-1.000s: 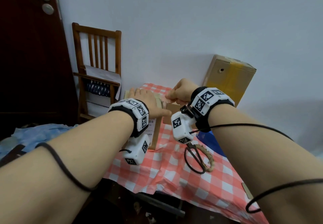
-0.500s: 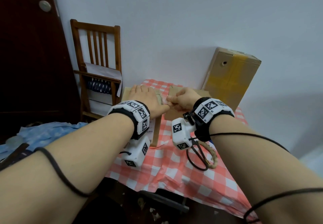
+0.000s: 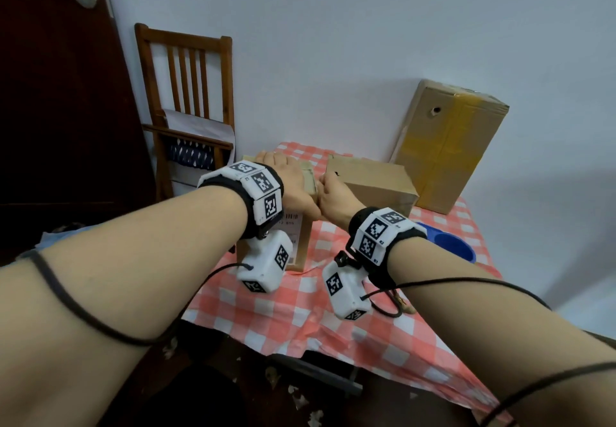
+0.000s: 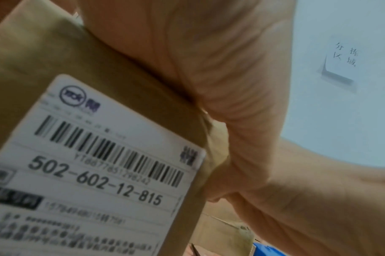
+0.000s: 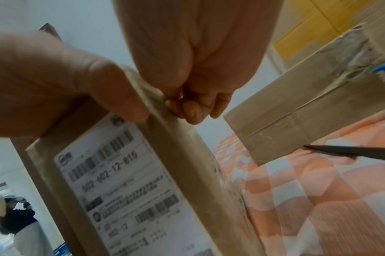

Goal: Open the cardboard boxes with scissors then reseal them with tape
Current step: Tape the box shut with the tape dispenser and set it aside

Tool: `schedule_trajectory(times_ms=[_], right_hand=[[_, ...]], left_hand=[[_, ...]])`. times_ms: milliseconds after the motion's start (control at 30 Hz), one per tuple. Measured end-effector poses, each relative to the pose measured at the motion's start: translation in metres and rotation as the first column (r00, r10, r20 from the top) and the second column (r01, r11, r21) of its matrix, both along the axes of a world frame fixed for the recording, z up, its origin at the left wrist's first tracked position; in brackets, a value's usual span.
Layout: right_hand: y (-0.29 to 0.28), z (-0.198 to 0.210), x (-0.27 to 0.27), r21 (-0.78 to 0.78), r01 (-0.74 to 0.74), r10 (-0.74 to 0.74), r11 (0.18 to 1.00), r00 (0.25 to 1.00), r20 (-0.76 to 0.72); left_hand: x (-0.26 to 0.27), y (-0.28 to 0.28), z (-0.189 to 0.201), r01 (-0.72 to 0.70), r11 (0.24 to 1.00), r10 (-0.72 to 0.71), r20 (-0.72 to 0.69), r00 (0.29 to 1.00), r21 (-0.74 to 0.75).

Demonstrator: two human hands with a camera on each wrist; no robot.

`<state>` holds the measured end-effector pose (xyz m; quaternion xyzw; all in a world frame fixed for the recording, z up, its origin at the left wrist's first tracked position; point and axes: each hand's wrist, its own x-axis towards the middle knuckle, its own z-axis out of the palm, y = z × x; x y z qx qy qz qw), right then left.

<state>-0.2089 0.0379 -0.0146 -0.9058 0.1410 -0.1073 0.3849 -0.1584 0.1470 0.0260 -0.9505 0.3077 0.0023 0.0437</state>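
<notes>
Wooden chair (slatted) beside dark door

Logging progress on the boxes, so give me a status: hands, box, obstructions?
Left hand flat on top of labelled box. Right hand curled, pinching tape at its top edge. Scissors idle on the table. Nothing in the way.

Right hand curled fingers pinching tape at labelled box top edge, left hand at 10 o'clock, scissors at 3 o'clock

A checked-cloth table carries three cardboard boxes, scissors and a blue tape dispenser.
</notes>
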Motion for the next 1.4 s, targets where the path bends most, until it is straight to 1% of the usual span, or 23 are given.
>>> schedule_trajectory(times_ms=[167,267,300,333,400,433,467,533,567,600,633,700,733,800,833,933,1033,1100,1300,1333,1400], right_hand=[[0.006,-0.006,0.007,0.086,0.025,-0.023,0.996,0.999,-0.022],[0.006,-0.013,0.006,0.196,0.117,-0.096,0.974,0.989,-0.116],[0.007,-0.016,0.005,0.211,0.137,-0.106,0.968,0.983,-0.15],[0.007,-0.016,0.005,0.189,0.133,-0.102,0.973,0.981,-0.164],[0.007,-0.009,0.003,0.058,0.082,-0.069,0.995,0.977,-0.2],[0.005,-0.004,0.003,0.013,0.083,-0.08,0.996,0.98,-0.184],[0.002,0.002,0.003,0.0,0.104,-0.103,0.995,0.986,-0.129],[-0.004,0.013,0.005,0.133,0.164,-0.171,0.977,0.985,0.037],[-0.004,0.016,0.002,0.201,0.162,-0.188,0.966,0.975,0.117],[0.0,0.017,0.0,0.243,0.137,-0.177,0.96,0.972,0.153],[0.005,0.016,-0.004,0.258,0.093,-0.138,0.962,0.977,0.162],[0.016,0.012,-0.009,0.255,-0.003,-0.032,0.967,0.991,0.133],[0.02,0.009,-0.01,0.242,-0.022,-0.008,0.97,0.992,0.122],[0.02,0.005,-0.009,0.226,-0.037,0.009,0.973,0.992,0.124],[0.019,0.003,-0.008,0.249,-0.045,0.011,0.967,0.99,0.138],[0.02,0.001,-0.007,0.356,-0.027,-0.016,0.934,0.993,0.119],[0.021,-0.004,-0.003,0.396,0.0,-0.043,0.918,0.994,0.099],[0.02,-0.005,-0.001,0.404,0.027,-0.063,0.914,0.995,0.075],[0.023,0.007,-0.011,0.323,0.094,-0.09,0.942,0.996,-0.029],[0.022,0.011,-0.014,0.29,0.084,-0.073,0.953,0.996,-0.047],[0.022,0.019,-0.022,0.187,0.049,-0.024,0.981,0.991,-0.132]], left_hand=[[0.0,-0.001,0.0,-0.007,1.0,0.007,0.009,1.0,0.023],[0.001,-0.001,-0.001,-0.009,1.0,0.009,0.001,1.0,0.014],[0.002,0.0,-0.001,-0.011,1.0,0.011,-0.005,1.0,0.01],[0.003,0.001,-0.002,-0.014,1.0,0.014,-0.009,1.0,0.004],[0.005,0.001,-0.003,-0.013,1.0,0.013,-0.016,1.0,-0.011],[0.005,0.001,-0.003,-0.012,1.0,0.012,-0.019,1.0,-0.017],[0.004,0.001,-0.003,-0.014,1.0,0.014,-0.02,1.0,-0.016],[0.003,0.001,-0.002,-0.023,0.999,0.023,-0.023,0.999,-0.022],[0.003,0.002,-0.001,-0.024,0.999,0.024,-0.022,0.999,-0.022],[0.002,0.002,-0.001,-0.02,1.0,0.02,-0.02,1.0,-0.016],[0.001,0.002,0.0,-0.008,1.0,0.008,-0.017,1.0,-0.009],[-0.003,0.001,0.001,0.027,1.0,-0.027,0.001,1.0,0.001],[-0.004,0.001,0.001,0.038,0.999,-0.038,0.015,0.999,0.012],[-0.009,0.002,0.004,0.061,0.998,-0.062,0.034,0.998,0.025],[-0.01,0.004,0.006,0.068,0.998,-0.069,0.032,0.997,0.018],[-0.01,0.005,0.007,0.078,0.997,-0.078,0.007,0.997,0.002],[-0.008,0.005,0.006,0.076,0.997,-0.076,0.012,0.997,0.019],[-0.006,0.005,0.004,0.068,0.997,-0.068,0.013,0.998,0.022],[0.002,0.003,-0.002,0.03,1.0,-0.03,-0.001,1.0,-0.007],[0.003,0.003,-0.002,0.03,0.999,-0.03,-0.003,1.0,-0.018],[0.003,0.005,-0.003,0.034,0.999,-0.035,-0.004,0.999,-0.027]])
